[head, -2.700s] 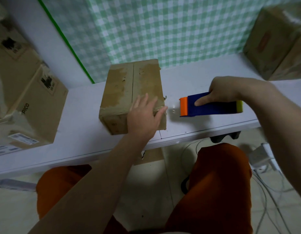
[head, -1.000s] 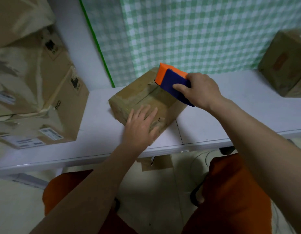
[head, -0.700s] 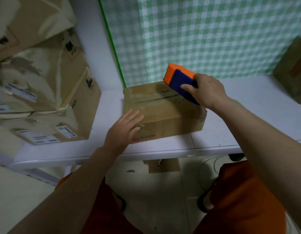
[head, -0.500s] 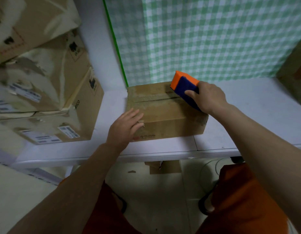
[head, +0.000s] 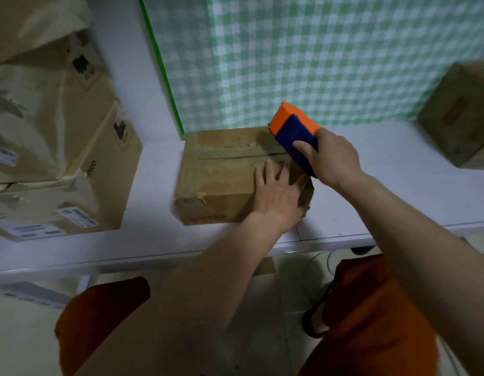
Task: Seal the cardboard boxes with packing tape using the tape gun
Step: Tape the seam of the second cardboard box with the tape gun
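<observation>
the cardboard box (head: 221,175) sits at the middle of the frame on the white shelf (head: 154,234). its top seam (head: 235,157) runs left to right, so the long axis of the coming pull likely points toward frame left. the tape gun (head: 296,134) is at the seam's right end, orange tip tilted up, and the right hand (head: 331,158) is curled round its blue body. the left hand (head: 277,195) lies flat with fingers spread on the box's right front top, just beside the gun.
</observation>
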The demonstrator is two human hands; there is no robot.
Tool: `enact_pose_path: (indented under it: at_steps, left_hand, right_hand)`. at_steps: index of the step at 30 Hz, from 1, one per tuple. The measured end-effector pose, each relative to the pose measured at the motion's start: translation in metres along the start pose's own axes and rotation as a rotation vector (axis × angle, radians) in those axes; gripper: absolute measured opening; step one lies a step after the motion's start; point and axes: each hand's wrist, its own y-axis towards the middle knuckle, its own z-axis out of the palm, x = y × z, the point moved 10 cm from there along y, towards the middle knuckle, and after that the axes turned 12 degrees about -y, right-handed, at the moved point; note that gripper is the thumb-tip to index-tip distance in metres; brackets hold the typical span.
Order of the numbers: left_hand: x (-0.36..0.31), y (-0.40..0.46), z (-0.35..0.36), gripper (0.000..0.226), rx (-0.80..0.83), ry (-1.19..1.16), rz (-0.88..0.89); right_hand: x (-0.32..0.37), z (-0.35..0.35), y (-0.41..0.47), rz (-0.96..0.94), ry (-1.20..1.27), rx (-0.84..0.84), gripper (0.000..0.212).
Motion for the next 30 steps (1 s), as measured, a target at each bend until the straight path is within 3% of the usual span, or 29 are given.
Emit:
enact_pose_path:
  at_steps: [5,14,17,21,24,27,30]
  left_hand:
    - [-0.005,0.001,0.002,0.061,0.008,0.044,0.048]
    - [0.063,-0.081,-0.019,0.027,-0.337,-0.15,0.3]
    - [0.098,-0.11,-0.032,0.03,-0.469,-0.302,0.304]
    - [0.123,-0.125,-0.047,0.045,-0.524,-0.297,0.221]
    - [0.141,-0.118,-0.053,0.06,-0.521,-0.267,-0.031]
    - [0.161,-0.105,-0.033,0.082,-0.346,-0.469,-0.315]
    - [0.164,-0.094,-0.025,0.084,-0.236,-0.454,-0.268]
  right_hand:
    - [0.001,0.0,0.002,-0.038,-0.003,0.018,0.039]
    - [0.021,0.005,-0.004,-0.133,-0.014,0.167,0.039]
    - [0.038,0.009,-0.011,-0.201,-0.048,0.269,0.041]
    - [0.063,0.013,-0.024,-0.288,-0.095,0.391,0.041]
    - [0.074,0.012,-0.027,-0.31,-0.102,0.423,0.044]
    - [0.081,0.011,-0.03,-0.322,-0.098,0.433,0.044]
    - [0.085,0.011,-0.035,-0.345,-0.068,0.48,0.039]
